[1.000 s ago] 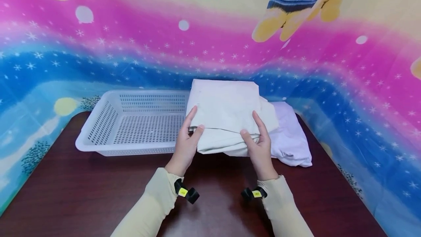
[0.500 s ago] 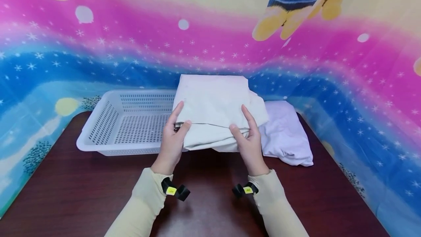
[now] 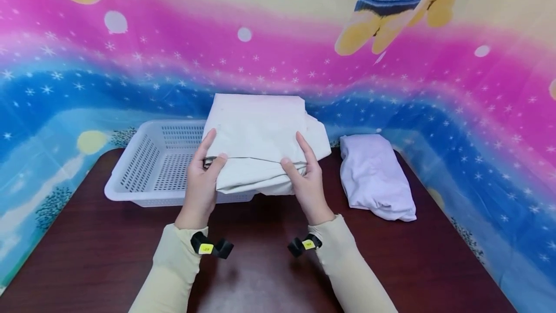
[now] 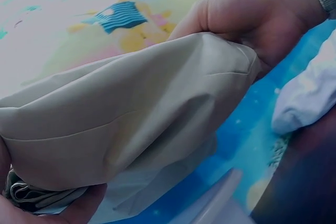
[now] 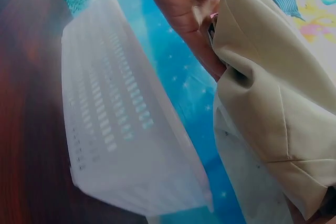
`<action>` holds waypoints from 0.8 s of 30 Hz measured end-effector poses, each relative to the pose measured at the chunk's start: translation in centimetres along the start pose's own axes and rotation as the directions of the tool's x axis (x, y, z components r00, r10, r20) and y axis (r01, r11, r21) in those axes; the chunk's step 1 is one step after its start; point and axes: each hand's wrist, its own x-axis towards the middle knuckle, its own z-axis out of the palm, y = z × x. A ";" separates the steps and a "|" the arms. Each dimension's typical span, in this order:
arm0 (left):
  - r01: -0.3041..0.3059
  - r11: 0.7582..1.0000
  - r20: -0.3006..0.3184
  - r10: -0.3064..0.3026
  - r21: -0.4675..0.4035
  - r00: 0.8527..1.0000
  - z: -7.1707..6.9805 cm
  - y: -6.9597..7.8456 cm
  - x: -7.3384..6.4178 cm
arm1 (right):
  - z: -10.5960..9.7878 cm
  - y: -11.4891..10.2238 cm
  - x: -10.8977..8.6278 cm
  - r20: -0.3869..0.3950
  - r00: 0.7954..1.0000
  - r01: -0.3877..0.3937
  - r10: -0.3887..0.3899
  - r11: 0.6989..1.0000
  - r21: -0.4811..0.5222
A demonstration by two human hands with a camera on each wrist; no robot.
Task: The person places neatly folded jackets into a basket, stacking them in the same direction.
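Observation:
A folded cream garment hangs between my two hands, raised over the right part of the basket. My left hand grips its left edge, thumb in front and the other fingers mostly hidden behind or beneath. The right side is held the same way by my right hand. In the left wrist view the garment shows seams and soft creases, with rolled layers at its left end. The right wrist view has the garment close up, with my left hand at its far end.
A white perforated plastic basket stands at the back left of the dark wooden table. To the right lies a folded lavender cloth bundle. Behind the table hangs a colourful printed backdrop.
Both hands have carried the cream garment to the left and slightly up, so it now overlaps more of the basket. The lavender bundle has come fully into sight.

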 end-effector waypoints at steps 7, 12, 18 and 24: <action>-0.012 1.000 -0.053 0.012 -0.001 0.999 -1.6 0.7 0.2 | 1.8 0.2 0.6 0.052 0.998 -0.029 0.027 0.999 0.040; -0.024 1.000 -0.103 0.022 -0.012 0.994 -2.9 1.1 0.5 | 3.3 0.4 1.0 0.084 0.996 -0.050 0.044 0.996 0.077; -0.029 1.000 -0.132 0.029 -0.001 0.991 -4.6 1.9 0.6 | 5.0 0.6 1.2 0.125 0.991 -0.063 0.050 0.993 0.100; -0.003 1.000 -0.180 0.000 -0.018 0.984 -6.0 2.4 0.7 | 6.5 1.3 1.5 0.150 0.988 -0.058 0.045 0.995 0.081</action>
